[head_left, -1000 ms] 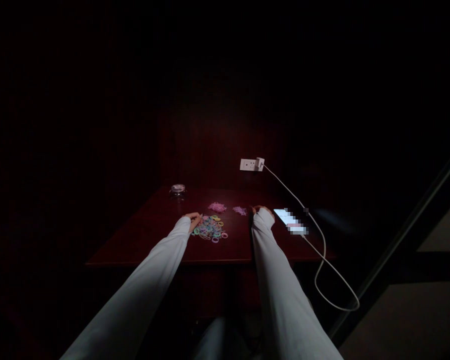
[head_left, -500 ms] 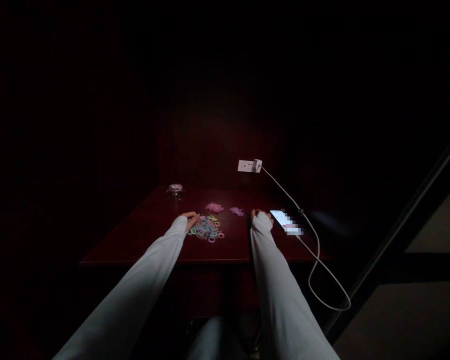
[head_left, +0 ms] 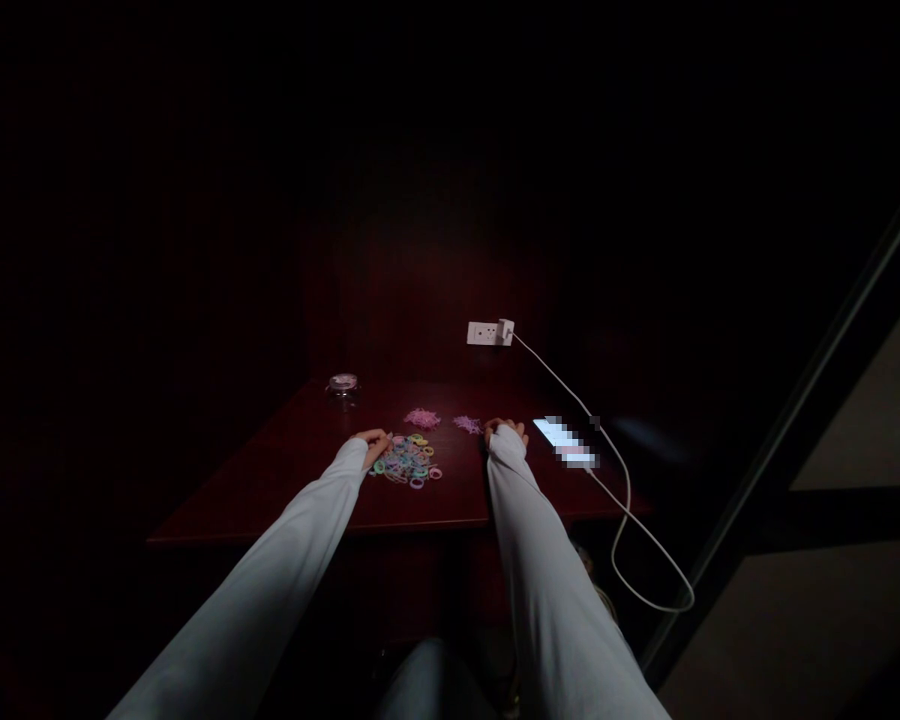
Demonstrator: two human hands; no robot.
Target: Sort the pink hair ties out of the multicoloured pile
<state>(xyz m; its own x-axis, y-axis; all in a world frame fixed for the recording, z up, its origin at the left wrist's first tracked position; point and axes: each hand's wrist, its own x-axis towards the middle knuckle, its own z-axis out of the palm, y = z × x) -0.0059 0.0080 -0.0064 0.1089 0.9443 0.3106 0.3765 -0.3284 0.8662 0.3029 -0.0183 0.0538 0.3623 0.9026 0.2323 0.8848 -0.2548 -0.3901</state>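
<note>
Left grip (head_left: 376, 446) at left edge of colourful band pile (head_left: 408, 461).

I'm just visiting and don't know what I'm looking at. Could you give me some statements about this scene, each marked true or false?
1. The left hand is at the mixed pile of coloured bands. True.
2. The phone lies to the left of that pile. False: it lies to the right, past the right hand.
3. The pink pile is left of the purple pile. True.
4. The wall socket has nothing plugged into it. False: a white charger sits in it.
5. A clear container stands toward the far left of the table. True.
</note>
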